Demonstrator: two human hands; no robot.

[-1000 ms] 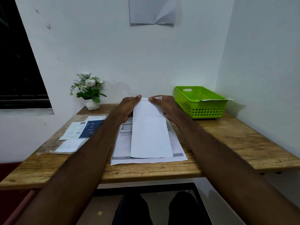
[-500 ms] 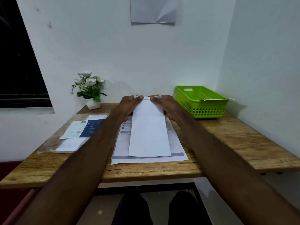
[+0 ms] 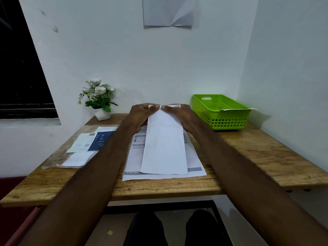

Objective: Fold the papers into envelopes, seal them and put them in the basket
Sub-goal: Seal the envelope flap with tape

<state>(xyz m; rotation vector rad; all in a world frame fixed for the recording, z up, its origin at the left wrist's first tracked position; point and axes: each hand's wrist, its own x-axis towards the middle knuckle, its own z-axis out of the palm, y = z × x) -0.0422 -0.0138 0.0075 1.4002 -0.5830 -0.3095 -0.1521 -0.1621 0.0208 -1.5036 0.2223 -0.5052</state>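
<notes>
While both hands pinch paper (far end), basket sits nr.

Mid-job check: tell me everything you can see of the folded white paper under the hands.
The folded white paper is a long, narrow strip, plain and unprinted on its visible face, with a faint crease across its upper part. It lies flat, lengthwise away from the person, on top of a printed sheet on the wooden table. Its far end is held by both hands: the left hand and right hand pinch its two far corners, thumbs nearly meeting. The near end lies free.
</notes>
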